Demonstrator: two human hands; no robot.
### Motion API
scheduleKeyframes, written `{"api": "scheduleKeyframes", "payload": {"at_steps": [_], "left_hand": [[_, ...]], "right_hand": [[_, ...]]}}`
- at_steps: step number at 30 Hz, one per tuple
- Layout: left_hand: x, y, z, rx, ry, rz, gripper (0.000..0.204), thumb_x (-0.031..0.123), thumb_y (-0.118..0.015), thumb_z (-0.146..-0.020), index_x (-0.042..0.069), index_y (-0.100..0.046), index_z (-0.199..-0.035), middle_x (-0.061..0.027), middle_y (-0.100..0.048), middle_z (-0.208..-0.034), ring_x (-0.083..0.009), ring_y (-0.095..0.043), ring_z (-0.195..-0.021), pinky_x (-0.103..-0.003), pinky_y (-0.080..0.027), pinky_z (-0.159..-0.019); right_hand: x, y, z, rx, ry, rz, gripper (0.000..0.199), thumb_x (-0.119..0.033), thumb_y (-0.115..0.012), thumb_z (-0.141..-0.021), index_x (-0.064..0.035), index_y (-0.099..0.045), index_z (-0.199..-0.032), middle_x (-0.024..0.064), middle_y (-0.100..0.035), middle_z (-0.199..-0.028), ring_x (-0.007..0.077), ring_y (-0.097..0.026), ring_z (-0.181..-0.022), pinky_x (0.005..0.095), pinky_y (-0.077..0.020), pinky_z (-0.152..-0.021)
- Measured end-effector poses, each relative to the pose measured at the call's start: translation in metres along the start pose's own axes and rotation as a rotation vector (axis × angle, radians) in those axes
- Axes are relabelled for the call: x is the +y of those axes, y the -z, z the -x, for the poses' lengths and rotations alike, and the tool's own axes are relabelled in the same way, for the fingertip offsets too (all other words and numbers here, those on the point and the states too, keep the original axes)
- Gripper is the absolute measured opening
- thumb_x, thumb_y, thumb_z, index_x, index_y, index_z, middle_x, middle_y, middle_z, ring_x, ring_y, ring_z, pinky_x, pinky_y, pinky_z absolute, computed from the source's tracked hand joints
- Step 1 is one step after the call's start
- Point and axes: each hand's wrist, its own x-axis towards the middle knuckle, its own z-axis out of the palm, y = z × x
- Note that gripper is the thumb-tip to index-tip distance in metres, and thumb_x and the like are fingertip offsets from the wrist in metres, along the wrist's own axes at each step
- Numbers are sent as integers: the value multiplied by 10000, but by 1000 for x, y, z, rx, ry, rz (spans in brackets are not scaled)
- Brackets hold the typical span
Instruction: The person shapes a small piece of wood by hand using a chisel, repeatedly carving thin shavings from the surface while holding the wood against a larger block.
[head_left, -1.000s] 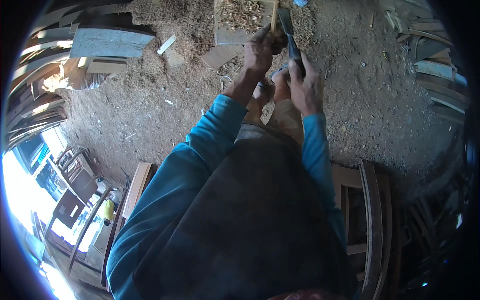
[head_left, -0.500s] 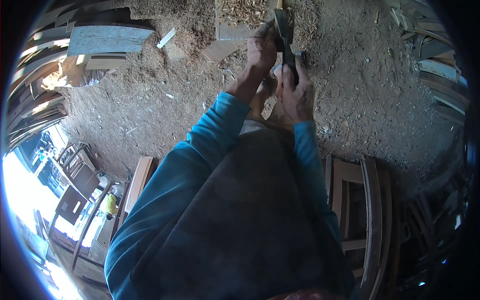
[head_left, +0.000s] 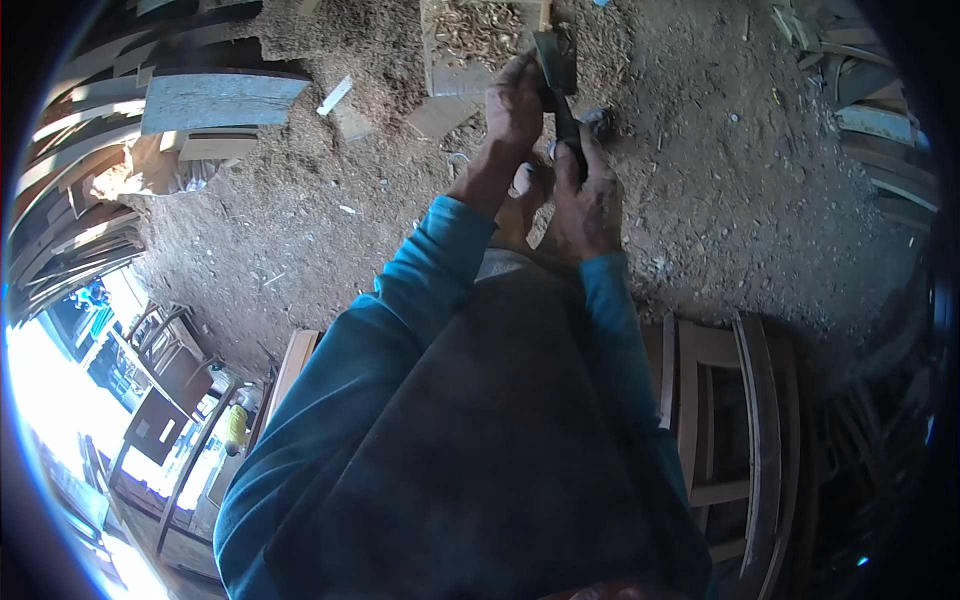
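Both my hands are at the upper middle, close together over the ground. My right hand [head_left: 592, 205] is closed round the dark handle of a broad-bladed chopping knife [head_left: 553, 65], its blade pointing away from me. Left of the blade, my left hand [head_left: 514, 112] has its fingers wrapped on the line of a pale wooden stick [head_left: 545, 14]. The stick's far end shows beyond the blade; the knife and fingers hide most of the rest. Below the stick lies a wooden block [head_left: 455, 80] strewn with curled shavings [head_left: 490, 30]. My bare feet [head_left: 530, 185] show beneath my hands.
Planks [head_left: 225, 102] are stacked along the left, with more boards [head_left: 880, 125] at the far right. A loose flat offcut [head_left: 440, 115] lies near the block. Wooden frames [head_left: 757, 420] stand at lower right. Chairs [head_left: 165, 370] and a person in yellow [head_left: 235, 428] are at lower left.
The knife and both hands have come slightly nearer to me, and the blade has shifted a little left. The view has also moved slightly. Both grips stay the same.
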Motion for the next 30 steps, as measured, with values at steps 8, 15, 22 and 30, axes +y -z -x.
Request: {"api": "scheduleKeyframes", "payload": {"at_steps": [8,15,22,30], "left_hand": [[-7,20,-6,-144,-82,-27,372,218,-511,-1096,-6,-569,-1387,-57,-705,-1024,-153,-683,-866,-295,-572,-733],[7,-6,7,11,-8,-36,353,183,-515,-1070,-18,-627,-1338,-60,-704,-902,-130,-660,-779,-306,-557,-693],[15,-5,11,-78,21,-98,368,183,-523,-1090,-31,-572,-1385,-76,-702,-1010,-144,-672,-827,-300,-586,-786],[21,2,14,-229,-59,-289,431,203,-563,-1078,-43,-537,-1431,-64,-707,-1083,-110,-646,-899,-288,-555,-822]], "right_hand": [[9,-1,2,-17,106,-26,456,-353,-545,-1050,-24,-609,-1359,274,-697,-1165,427,-694,-1063,459,-549,-889],[-3,0,-32,-19,56,-77,511,-359,-540,-1035,0,-565,-1397,323,-681,-1168,462,-679,-1100,507,-564,-907],[-2,4,-56,12,36,43,523,-392,-554,-1021,-23,-587,-1390,274,-697,-1190,446,-688,-1085,487,-550,-922],[3,20,-62,-85,13,2,516,-390,-571,-1011,-33,-597,-1382,260,-705,-1180,425,-702,-1068,472,-553,-916]]}}
